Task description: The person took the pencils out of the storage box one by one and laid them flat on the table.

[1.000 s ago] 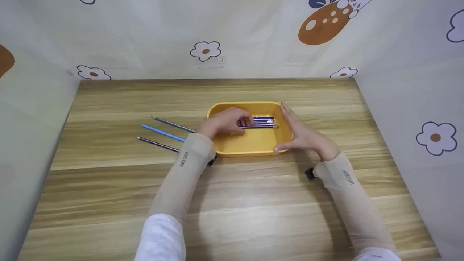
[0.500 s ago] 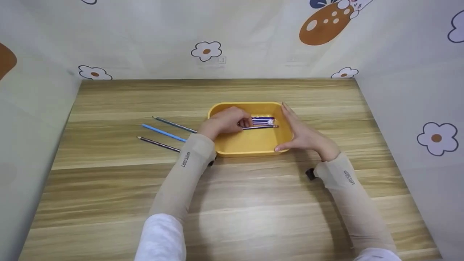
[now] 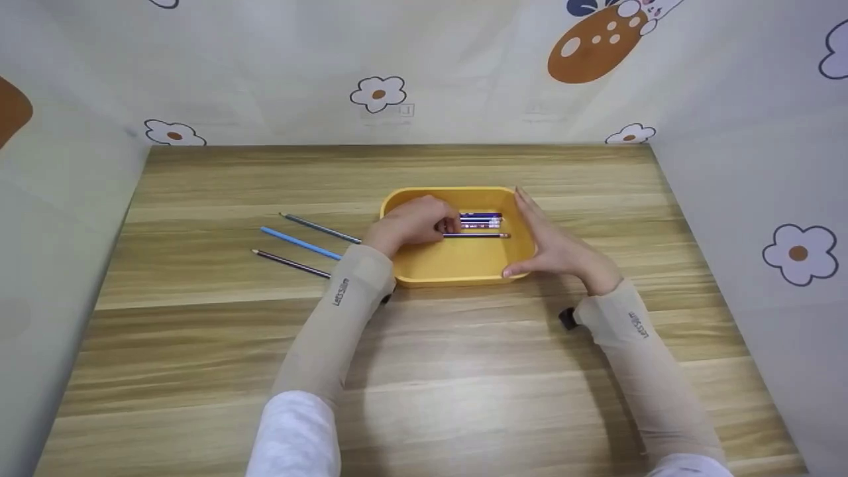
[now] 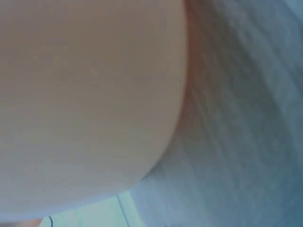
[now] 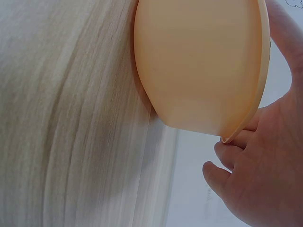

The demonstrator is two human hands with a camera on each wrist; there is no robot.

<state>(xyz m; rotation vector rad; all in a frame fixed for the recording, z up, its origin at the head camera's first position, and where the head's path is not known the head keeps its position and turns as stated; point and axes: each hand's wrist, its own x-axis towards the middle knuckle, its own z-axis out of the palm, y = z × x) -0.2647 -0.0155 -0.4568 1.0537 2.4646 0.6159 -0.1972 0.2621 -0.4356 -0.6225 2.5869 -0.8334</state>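
A yellow plastic box [image 3: 457, 281] sits on the table. Inside it, the curled fingers of my left hand [image 3: 421, 220] pinch a dark striped pencil [image 3: 477, 235], its eraser end pointing right. Just behind it lies a bundle of several pencils [image 3: 481, 220], whose left ends are hidden by the hand. My right hand [image 3: 556, 250] holds the right end of the box, thumb at the near corner and fingers along the far one. In the right wrist view its fingers [image 5: 228, 155] bend at the rim of the box [image 5: 203, 61]. A blurred pale surface fills most of the left wrist view.
Left of the box, a dark green pencil [image 3: 321, 227], a bright blue pencil-like stick [image 3: 298, 242] and a dark pencil [image 3: 289, 263] lie fanned on the wooden table [image 3: 424, 371], partly under the left forearm. Patterned fabric walls [image 3: 278, 73] enclose the table's back and sides.
The pinched pencil has shifted slightly toward the near side and turned level, opening a gap from the bundle. The bundled pencils sit closer together. My right hand and the box have stayed put.
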